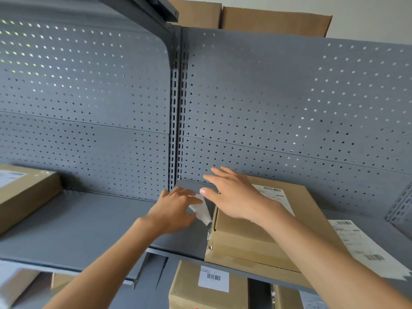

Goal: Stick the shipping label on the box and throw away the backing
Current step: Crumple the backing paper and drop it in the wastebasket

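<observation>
A brown cardboard box [252, 239] lies on the grey shelf [89, 224], right of centre. A white shipping label [275, 196] with a barcode lies flat on the box's top, partly hidden by my right forearm. My right hand [234, 192] hovers over the box's left rear corner with its fingers spread and nothing in it. My left hand [176, 208] is just left of the box and pinches a white strip of backing paper [202, 210], which hangs between the two hands.
More label sheets [365, 248] lie on the shelf right of the box. Another box [24, 192] sits at the far left. A labelled box [207, 286] stands on the lower shelf. Perforated grey back panels [289, 103] rise behind; cartons [267, 18] sit on top.
</observation>
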Demonstrator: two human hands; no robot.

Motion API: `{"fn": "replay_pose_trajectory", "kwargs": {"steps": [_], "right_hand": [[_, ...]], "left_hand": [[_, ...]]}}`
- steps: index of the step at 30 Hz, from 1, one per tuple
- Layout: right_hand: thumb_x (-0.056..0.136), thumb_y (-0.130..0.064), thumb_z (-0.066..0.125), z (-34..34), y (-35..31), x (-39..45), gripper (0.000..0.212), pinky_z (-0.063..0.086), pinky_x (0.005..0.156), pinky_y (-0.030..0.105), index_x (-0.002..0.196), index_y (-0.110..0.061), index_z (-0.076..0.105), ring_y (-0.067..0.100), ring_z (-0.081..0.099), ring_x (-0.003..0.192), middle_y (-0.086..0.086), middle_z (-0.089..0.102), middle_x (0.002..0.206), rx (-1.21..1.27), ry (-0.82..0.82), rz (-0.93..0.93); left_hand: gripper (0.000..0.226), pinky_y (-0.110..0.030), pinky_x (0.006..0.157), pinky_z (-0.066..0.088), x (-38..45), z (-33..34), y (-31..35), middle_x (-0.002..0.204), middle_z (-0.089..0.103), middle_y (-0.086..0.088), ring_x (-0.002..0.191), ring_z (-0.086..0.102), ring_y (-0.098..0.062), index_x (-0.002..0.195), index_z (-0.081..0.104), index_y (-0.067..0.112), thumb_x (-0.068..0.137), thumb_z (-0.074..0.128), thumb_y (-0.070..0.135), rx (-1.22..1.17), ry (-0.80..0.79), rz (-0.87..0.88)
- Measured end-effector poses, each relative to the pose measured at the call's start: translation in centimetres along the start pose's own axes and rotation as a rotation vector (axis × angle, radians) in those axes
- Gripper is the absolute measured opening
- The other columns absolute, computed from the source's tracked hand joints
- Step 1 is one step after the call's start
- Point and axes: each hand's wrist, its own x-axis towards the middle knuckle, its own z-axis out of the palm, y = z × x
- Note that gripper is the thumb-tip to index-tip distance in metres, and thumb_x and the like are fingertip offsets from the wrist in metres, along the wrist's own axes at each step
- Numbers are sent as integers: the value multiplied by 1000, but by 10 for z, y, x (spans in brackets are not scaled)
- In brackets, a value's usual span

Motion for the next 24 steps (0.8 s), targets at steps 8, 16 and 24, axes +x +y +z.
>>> {"fn": "replay_pose_trajectory", "kwargs": {"steps": [8,16,24], "right_hand": [[103,-55,40,-2,-2,-3,62,27,117,44,155,-23,35,21,25,149,-2,34,162,46,46,4],[97,-48,60,-20,-12,-8,83,43,96,42,161,-31,10,27,44,133,4,51,146,245,315,51],[91,-20,72,-24,-17,4,38,53,89,40,128,-24,69,19,63,106,-4,74,113,454,737,-110]], "left_hand": [[20,-37,78,46,1,-25,-5,101,76,5,94,67,-26,103,78,25,98,59,29,-246,391,-51],[22,-43,74,58,-16,-84,1,96,79,2,90,69,-23,101,81,15,92,62,19,-447,753,58],[19,-52,83,54,-57,-113,4,115,77,1,111,68,-25,110,81,13,93,73,12,-284,938,231]]}}
